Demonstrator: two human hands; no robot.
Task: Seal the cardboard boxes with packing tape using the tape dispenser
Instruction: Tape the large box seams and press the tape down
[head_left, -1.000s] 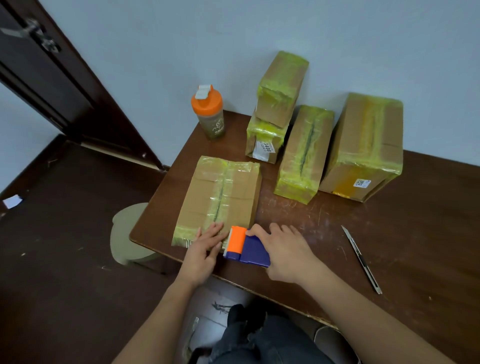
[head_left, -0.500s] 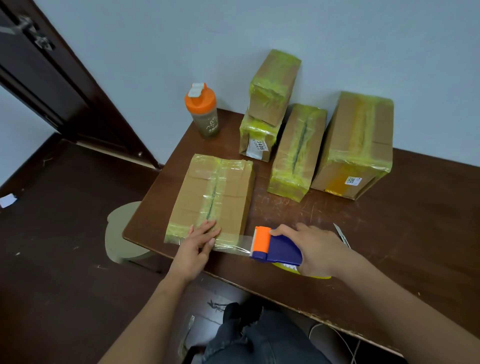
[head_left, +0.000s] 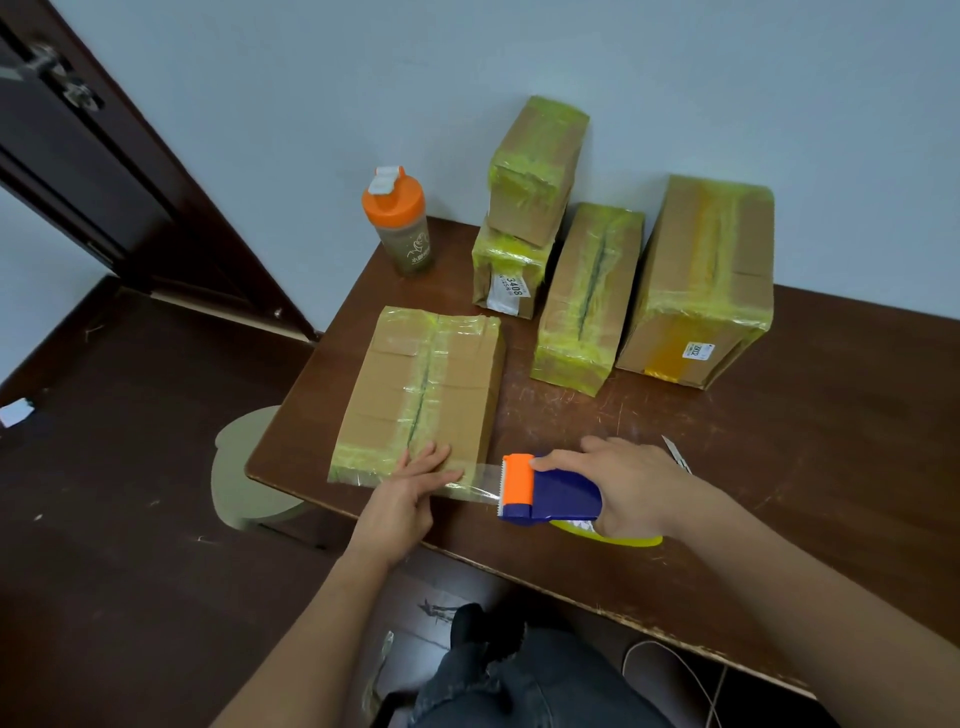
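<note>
Near box (head_left: 423, 395) mostly taped; left hand (head_left: 410, 488) lies flat and open, pinning tape (head_left: 480, 480); right hand (head_left: 618, 483) grips the tape dispenser (head_left: 545, 491); cut pending.

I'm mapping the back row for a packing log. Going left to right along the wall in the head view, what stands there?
Orange-lidded shaker bottle → two small stacked taped cardboard boxes → narrow taped cardboard box → large taped cardboard box.
</note>
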